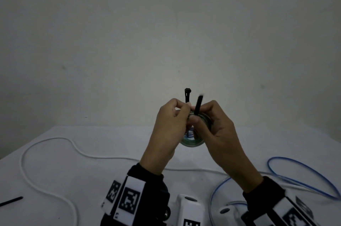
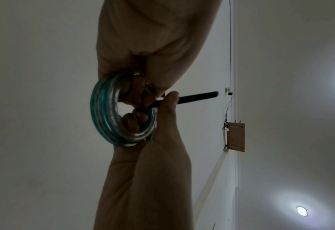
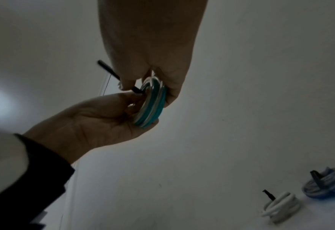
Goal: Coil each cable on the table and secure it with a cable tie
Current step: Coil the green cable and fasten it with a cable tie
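Both hands are up off the white counter [image 1: 92, 152], working a small round coil of glossy teal-and-clear cable [image 1: 193, 142]. The left hand [image 1: 166, 133] has its fingers curled in, pinching one end of a thin black plastic cable tie [image 1: 187, 95] with the blocky head sticking up. The right hand [image 1: 219, 133] has its grip around the coil's right side, thumb and forefinger pinching the tie's flat tail, which pokes up beside the head end, a bit blurred. In the left wrist view the coil [image 2: 107, 112] is several smooth loops stacked tight, with fingertips [image 2: 135, 119] showing through the middle hole.

On the counter, a long loose white cable [image 1: 46, 152] snakes across the left side in a big curve, and a loose blue-and-clear cable [image 1: 295, 166] loops at the near right. A spare black tie [image 1: 11, 201] lies flat at the near left edge. The right wrist view picks up two finished bundles further off: a chunky white coil [image 3: 280, 208] with a black tie tail sticking out, and right beside it a blue coil [image 3: 327, 185] also tied in black.
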